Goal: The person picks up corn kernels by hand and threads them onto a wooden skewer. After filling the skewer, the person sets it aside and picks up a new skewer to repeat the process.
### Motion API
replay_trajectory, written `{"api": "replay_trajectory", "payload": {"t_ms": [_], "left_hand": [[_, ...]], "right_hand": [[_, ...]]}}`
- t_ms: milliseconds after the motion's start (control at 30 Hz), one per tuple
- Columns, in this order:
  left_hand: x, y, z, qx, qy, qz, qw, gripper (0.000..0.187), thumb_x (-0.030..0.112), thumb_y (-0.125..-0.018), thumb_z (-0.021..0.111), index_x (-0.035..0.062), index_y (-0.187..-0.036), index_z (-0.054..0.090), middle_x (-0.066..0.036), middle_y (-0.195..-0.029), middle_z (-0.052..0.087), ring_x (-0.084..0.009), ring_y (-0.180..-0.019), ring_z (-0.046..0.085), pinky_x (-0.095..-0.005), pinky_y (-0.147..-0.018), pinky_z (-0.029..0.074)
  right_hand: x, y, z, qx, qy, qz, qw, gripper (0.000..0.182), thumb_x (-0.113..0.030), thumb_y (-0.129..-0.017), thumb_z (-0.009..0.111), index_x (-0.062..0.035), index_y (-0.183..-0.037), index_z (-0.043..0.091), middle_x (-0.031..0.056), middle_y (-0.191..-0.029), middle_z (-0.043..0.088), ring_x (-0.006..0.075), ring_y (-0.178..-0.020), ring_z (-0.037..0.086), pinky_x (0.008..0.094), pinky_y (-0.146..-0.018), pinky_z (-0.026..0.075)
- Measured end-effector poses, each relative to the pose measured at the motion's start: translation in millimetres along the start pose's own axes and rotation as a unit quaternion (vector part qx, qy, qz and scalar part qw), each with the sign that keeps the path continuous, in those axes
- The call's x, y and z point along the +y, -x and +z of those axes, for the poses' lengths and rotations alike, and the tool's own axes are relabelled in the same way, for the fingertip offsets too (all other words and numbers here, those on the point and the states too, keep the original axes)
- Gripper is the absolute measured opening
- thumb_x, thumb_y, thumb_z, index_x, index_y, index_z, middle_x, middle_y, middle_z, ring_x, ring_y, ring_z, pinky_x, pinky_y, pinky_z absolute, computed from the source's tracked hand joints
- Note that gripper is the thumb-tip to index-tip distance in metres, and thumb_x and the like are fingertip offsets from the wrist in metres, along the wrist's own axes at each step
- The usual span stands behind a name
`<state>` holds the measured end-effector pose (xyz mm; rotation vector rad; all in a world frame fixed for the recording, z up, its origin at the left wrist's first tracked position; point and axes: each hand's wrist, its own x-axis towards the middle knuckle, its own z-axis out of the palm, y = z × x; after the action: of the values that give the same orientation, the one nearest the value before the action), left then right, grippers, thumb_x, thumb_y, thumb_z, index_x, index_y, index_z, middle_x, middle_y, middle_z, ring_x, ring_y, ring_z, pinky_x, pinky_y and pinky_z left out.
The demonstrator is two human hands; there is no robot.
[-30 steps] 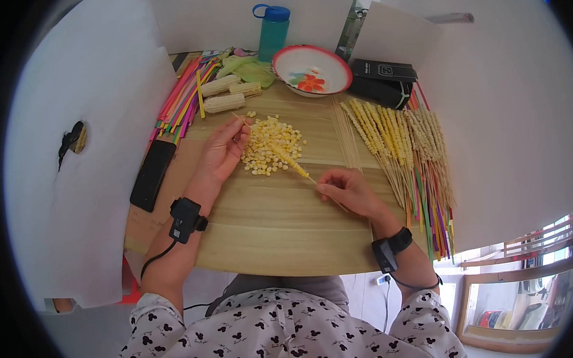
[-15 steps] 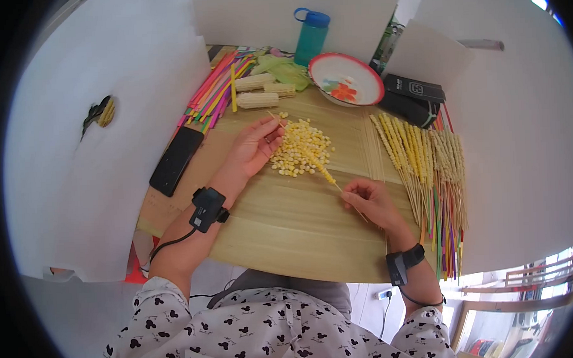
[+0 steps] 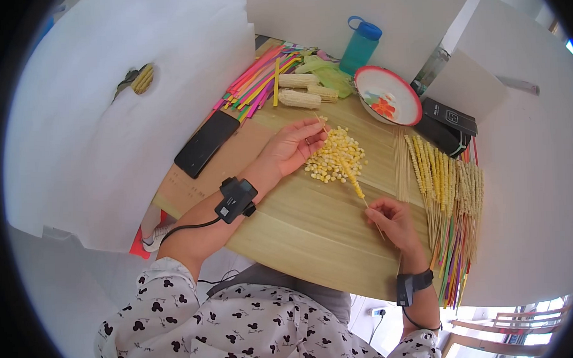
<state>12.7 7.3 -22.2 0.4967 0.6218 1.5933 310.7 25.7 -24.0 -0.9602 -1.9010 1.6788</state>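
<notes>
A thin wooden skewer (image 3: 376, 225) slants across the table, its middle stretch threaded with yellow corn kernels (image 3: 353, 178). My right hand (image 3: 394, 222) pinches its lower, bare end between thumb and fingers. At the upper end, the fingertips of my left hand (image 3: 296, 144) are closed on the skewer near its tip; whether they also hold a kernel is too small to tell. Beneath the skewer lies a pile of loose corn kernels (image 3: 327, 167), pale and yellow, just to the right of my left hand.
Kernel-covered skewers (image 3: 443, 175) lie in rows at right, beside bare sticks (image 3: 402, 167). Stripped corn cobs (image 3: 299, 99), colourful strips (image 3: 250, 84), a blue bottle (image 3: 361, 46) and a red-rimmed bowl (image 3: 404, 119) sit at the back. A phone (image 3: 207, 144) lies left; black boxes (image 3: 449, 117) stand right.
The whole view has shifted and tilted, so the table and hands appear farther right and slightly lower. Both hands keep the same hold on the skewer.
</notes>
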Motion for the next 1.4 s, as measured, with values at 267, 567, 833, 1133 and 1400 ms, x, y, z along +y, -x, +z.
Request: {"api": "replay_trajectory", "payload": {"t_ms": [267, 567, 833, 1133, 1400], "left_hand": [[-5.6, -1.3, -4.4, -0.017, -0.004, -0.041, 0.999, 0.019, 0.008, -0.088, 0.062, 0.0024, -0.106, 0.058, -0.008, -0.099, 0.064, -0.0143, -0.087, 0.062, -0.0253, -0.076, 0.054], [-6.2, 6.4, 8.6, -0.013, -0.013, -0.073, 0.997, 0.015, 0.007, -0.089, 0.06, 0.0028, -0.104, 0.059, -0.007, -0.099, 0.063, -0.0143, -0.086, 0.063, -0.026, -0.076, 0.053], [-16.9, 12.1, 15.2, -0.035, 0.0, -0.093, 0.995, 0.013, 0.005, -0.086, 0.064, 0.005, -0.099, 0.063, -0.005, -0.094, 0.065, -0.0144, -0.086, 0.064, -0.0259, -0.073, 0.053], [-21.1, 12.3, 16.8, -0.044, -0.028, -0.119, 0.991, 0.013, 0.007, -0.088, 0.061, 0.0054, -0.101, 0.061, -0.004, -0.09, 0.061, -0.0136, -0.083, 0.061, -0.0276, -0.075, 0.05], [-24.1, 13.0, 19.6, -0.037, -0.046, -0.119, 0.991, 0.013, 0.006, -0.087, 0.062, 0.0054, -0.1, 0.061, -0.003, -0.086, 0.058, -0.0126, -0.077, 0.055, -0.0286, -0.072, 0.047]], "right_hand": [[-1.4, 0.1, 2.9, 0.007, 0.0, -0.003, 1.0, 0.008, -0.009, -0.086, 0.066, -0.0017, -0.088, 0.063, -0.0019, -0.069, 0.062, 0.0014, -0.059, 0.052, 0.0156, -0.052, 0.039], [-2.2, 0.1, 3.7, 0.011, -0.015, 0.017, 1.0, 0.008, -0.009, -0.085, 0.067, -0.0025, -0.088, 0.063, -0.0001, -0.067, 0.062, 0.0019, -0.053, 0.05, 0.0163, -0.047, 0.035], [0.0, 0.1, 4.3, 0.021, -0.03, 0.006, 0.999, 0.008, -0.009, -0.086, 0.066, -0.0019, -0.088, 0.063, -0.0013, -0.066, 0.061, 0.0006, -0.052, 0.048, 0.0161, -0.044, 0.033], [-4.9, 2.0, 4.4, 0.021, -0.028, 0.021, 0.999, 0.008, -0.009, -0.087, 0.065, -0.0018, -0.088, 0.063, -0.0028, -0.067, 0.06, -0.0003, -0.053, 0.047, 0.0156, -0.044, 0.033], [1.7, 0.7, 4.9, 0.019, -0.037, -0.009, 0.999, 0.009, -0.009, -0.087, 0.065, -0.0009, -0.088, 0.062, -0.0037, -0.068, 0.058, -0.0002, -0.059, 0.05, 0.0148, -0.049, 0.036]]}}
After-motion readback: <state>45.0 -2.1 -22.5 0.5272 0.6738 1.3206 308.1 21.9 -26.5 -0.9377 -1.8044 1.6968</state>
